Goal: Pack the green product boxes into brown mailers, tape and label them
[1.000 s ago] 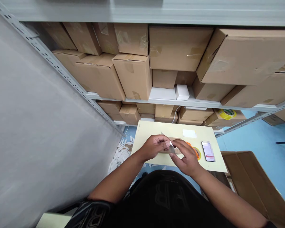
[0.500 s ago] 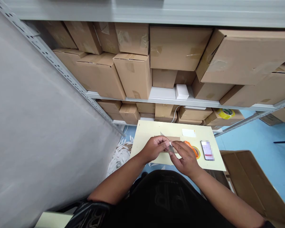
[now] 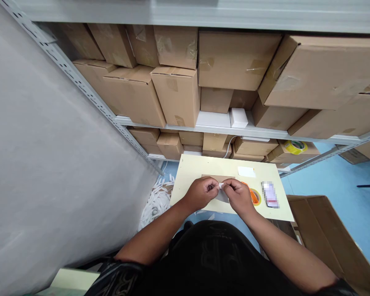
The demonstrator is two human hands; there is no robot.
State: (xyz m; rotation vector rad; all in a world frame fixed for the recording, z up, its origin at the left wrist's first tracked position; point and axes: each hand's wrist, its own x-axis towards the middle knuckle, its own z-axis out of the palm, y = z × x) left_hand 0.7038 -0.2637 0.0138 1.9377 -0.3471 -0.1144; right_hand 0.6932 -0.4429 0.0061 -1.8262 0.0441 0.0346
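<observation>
My left hand [image 3: 201, 193] and my right hand [image 3: 238, 195] meet over a small pale yellow table [image 3: 191, 172]. Both are closed in a pinch on a small white paper piece [image 3: 221, 186] held between the fingertips. A flat brown cardboard piece [image 3: 217, 178] lies on the table just beyond my hands. An orange tape dispenser [image 3: 253, 195] sits right beside my right hand, partly hidden by it.
A phone [image 3: 269, 195] and a white label [image 3: 246, 172] lie on the table's right part. White paper strips [image 3: 156, 201] litter the blue floor at left. Shelves of cardboard boxes [image 3: 237, 61] stand ahead, with a yellow tape roll [image 3: 294, 146]. An open carton [image 3: 329, 234] stands at right.
My right hand has curled from a loose spread into a pinch and drawn closer to my left hand. The grey backing that stuck up between them has dropped out of sight.
</observation>
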